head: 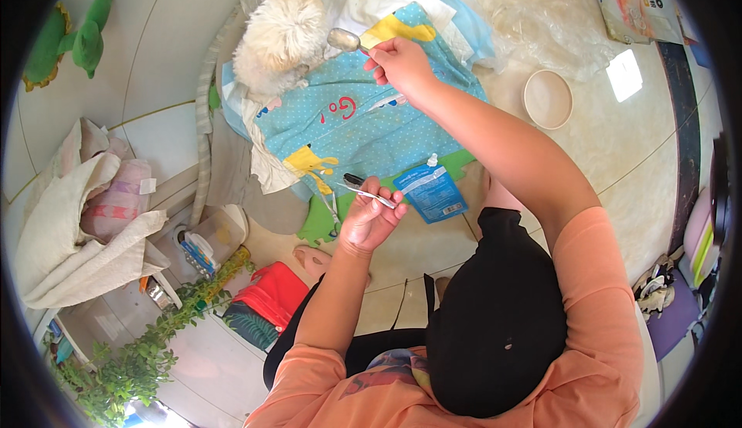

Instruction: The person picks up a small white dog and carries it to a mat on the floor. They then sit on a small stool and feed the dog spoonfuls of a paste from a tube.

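My right hand (403, 68) is raised over a blue dotted cloth and grips the handle of a metal spoon (344, 39). The spoon's bowl is beside a small, fluffy cream-coloured dog (287, 28), which sits on the cloth (359, 115). My left hand (371, 213) pinches a thin, narrow packet or strip (368, 194); which one I cannot tell. A black object (353, 179) is just behind my left fingers. Scissors (334, 219) lie close to the left of that hand. To its right rests a blue spouted pouch (432, 192), partly on a green mat.
A beige bowl (548, 99) stands on the tiled floor at right, below crumpled clear plastic (545, 16). A printed bag (635, 4) is at upper right. Towels (87, 225), a clear box (217, 236), a leafy plant (139, 352) and a red bag (272, 294) are at left.
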{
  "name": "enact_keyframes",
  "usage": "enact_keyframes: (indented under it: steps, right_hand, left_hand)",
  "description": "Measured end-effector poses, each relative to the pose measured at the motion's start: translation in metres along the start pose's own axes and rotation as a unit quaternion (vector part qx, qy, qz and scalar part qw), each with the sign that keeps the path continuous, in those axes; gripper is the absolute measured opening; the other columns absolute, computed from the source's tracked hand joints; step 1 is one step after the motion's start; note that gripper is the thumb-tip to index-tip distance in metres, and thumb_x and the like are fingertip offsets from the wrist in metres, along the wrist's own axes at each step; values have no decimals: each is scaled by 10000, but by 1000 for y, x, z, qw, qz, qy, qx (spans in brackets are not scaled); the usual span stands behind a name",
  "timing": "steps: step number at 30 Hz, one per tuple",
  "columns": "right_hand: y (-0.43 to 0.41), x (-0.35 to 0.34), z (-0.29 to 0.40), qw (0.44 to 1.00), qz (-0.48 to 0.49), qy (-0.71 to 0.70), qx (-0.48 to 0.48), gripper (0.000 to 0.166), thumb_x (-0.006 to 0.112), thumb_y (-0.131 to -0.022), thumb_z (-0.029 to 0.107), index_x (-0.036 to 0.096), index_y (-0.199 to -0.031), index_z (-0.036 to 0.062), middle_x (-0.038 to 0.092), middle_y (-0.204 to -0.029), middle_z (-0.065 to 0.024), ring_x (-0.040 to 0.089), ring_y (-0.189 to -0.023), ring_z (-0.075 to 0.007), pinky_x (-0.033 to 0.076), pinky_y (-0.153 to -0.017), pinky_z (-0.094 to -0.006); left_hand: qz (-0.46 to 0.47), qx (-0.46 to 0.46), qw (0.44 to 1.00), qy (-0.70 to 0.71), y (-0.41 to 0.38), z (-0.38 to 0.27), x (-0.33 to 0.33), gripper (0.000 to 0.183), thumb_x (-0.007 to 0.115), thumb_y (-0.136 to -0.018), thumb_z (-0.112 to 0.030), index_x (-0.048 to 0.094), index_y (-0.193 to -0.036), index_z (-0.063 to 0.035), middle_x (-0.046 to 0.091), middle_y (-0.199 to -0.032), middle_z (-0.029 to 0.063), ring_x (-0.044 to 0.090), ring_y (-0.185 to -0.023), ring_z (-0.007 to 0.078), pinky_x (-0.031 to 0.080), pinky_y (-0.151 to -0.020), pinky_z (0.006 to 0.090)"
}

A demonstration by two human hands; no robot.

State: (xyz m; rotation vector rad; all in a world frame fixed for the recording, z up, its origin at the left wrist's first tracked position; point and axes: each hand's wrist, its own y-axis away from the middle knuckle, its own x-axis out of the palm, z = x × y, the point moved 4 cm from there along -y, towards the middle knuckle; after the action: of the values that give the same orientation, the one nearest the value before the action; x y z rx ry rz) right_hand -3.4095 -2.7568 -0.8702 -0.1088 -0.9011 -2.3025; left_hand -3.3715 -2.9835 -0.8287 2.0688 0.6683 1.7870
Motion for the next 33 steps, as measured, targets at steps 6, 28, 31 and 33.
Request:
enact_keyframes:
  steps: [6, 28, 31, 33]
  right_hand:
    - [-3, -1, 2, 1000, -6, 16, -4, 144, 533, -850, 111, 539, -911, -18, 629, -779, -90, 522, -556, -98, 459, -515, -235]
    - [-8, 1, 6, 1000, -11, 24, -10, 157, 541, -851, 119, 548, -931, -15, 635, -785, -79, 533, -576, -86, 469, -530, -229]
    - [-9, 1, 6, 999, -12, 29, -10, 161, 547, -849, 129, 547, -920, -15, 634, -777, -76, 530, -569, -84, 467, -524, -229]
    - [-9, 1, 7, 1000, -12, 27, -9, 164, 551, -847, 135, 546, -911, -16, 632, -769, -74, 528, -563, -84, 466, -517, -230]
  left_hand:
    - [-2, 2, 1000, -11, 0, -1, -1, 209, 675, -759, -90, 480, -814, -143, 619, -896, -18, 570, -944, 167, 462, -815, 338]
    - [-3, -3, 1000, -7, 1, 0, -3, 185, 652, -780, -86, 479, -818, -141, 632, -890, 11, 558, -957, 190, 437, -813, 347]
    - [-2, -5, 1000, -5, 1, 1, -3, 184, 651, -780, -85, 480, -819, -141, 632, -893, 12, 558, -958, 190, 437, -814, 347]
    - [-2, -6, 1000, -5, 1, 1, -4, 184, 652, -779, -84, 481, -819, -141, 632, -893, 11, 558, -958, 190, 438, -814, 347]
